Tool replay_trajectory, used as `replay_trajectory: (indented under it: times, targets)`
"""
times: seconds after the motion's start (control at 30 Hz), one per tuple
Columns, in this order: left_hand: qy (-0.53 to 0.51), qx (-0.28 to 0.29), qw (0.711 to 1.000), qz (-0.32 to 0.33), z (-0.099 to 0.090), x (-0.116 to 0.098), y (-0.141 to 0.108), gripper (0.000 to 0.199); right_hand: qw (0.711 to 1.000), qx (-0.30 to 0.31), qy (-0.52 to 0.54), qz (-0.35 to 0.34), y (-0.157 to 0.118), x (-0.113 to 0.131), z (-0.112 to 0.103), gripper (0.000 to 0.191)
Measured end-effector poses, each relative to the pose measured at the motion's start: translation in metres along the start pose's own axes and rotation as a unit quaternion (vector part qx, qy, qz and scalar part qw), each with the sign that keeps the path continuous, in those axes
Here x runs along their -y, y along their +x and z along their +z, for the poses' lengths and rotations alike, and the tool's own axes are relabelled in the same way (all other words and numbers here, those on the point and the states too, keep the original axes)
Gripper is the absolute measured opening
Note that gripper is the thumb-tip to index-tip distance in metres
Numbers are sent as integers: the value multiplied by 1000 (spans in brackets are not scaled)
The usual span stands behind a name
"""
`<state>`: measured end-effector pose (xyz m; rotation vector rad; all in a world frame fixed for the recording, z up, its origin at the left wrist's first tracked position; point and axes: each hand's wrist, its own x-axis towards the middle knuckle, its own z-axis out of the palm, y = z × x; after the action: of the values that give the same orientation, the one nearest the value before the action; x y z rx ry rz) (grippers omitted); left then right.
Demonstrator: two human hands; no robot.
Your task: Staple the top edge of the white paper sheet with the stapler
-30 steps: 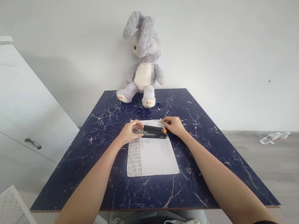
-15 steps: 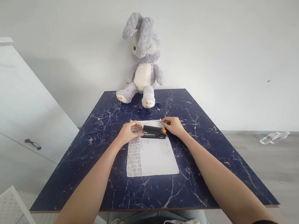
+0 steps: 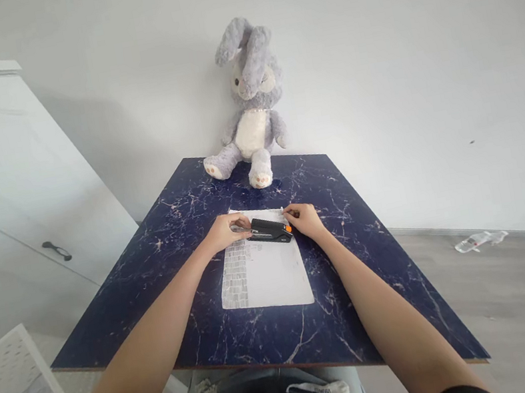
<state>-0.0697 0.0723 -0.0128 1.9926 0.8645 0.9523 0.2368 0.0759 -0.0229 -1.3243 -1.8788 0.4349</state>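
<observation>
A black stapler (image 3: pixel 271 231) with an orange end lies across the upper part of a printed sheet of paper (image 3: pixel 276 275). My left hand (image 3: pixel 225 233) is closed at the stapler's left end, thumb and fingers around a thin silver metal part that sticks out there. Beyond the orange end, my right hand (image 3: pixel 304 219) is pinched shut by the paper's top right corner. Its fingertips are close to the stapler, and what sits between them is too small to make out. Dense dark print covers the paper's left strip.
A grey plush rabbit (image 3: pixel 250 110) sits at the back of the dark blue marbled table (image 3: pixel 355 261), against the wall. To the left stands a white cabinet (image 3: pixel 0 182), with a white perforated rack (image 3: pixel 7 363) below it. A clear plastic item (image 3: pixel 481 240) lies on the floor at right.
The view has shifted very slightly. More of the thin silver part shows at my left fingers; my right hand stays where it was.
</observation>
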Motion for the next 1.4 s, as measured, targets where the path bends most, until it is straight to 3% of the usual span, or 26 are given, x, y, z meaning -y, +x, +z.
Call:
replay_trajectory:
  times: [0.43, 0.6, 0.7, 0.77, 0.8, 0.9, 0.97, 1.13, 1.4]
  targets:
    - [-6, 29, 999, -22, -3, -10, 0, 32, 1000, -3, 7, -3, 0, 0, 0, 22]
    - [-27, 45, 999, -3, -4, -5, 0, 31, 996, -71, 43, -31, -5, 10, -4, 27]
    - [-96, -7, 995, -21, -3, -1, 1, 26, 989, -115, 70, -62, -9, 25, -6, 35]
    - [-175, -58, 982, -32, -3, 1, 3, 27, 988, -76, 90, -99, -10, 34, -7, 40]
    - [-216, -75, 973, -35, -2, 2, 4, 30, 987, -27, 100, -125, -10, 38, -6, 41]
    - [-304, -87, 948, -44, 0, 3, 6, 39, 964, 142, 111, -195, -9, 44, -3, 44]
    - [-328, -81, 940, -53, 1, 1, 6, 48, 958, 186, 87, -200, -10, 44, 1, 51]
    - [-366, -52, 927, -59, 2, -7, 4, 68, 974, 138, 77, -161, -15, 53, 7, 33]
    - [-435, -75, 896, -51, 2, -16, 3, 76, 967, 131, 139, -171, -28, 105, 18, 30]
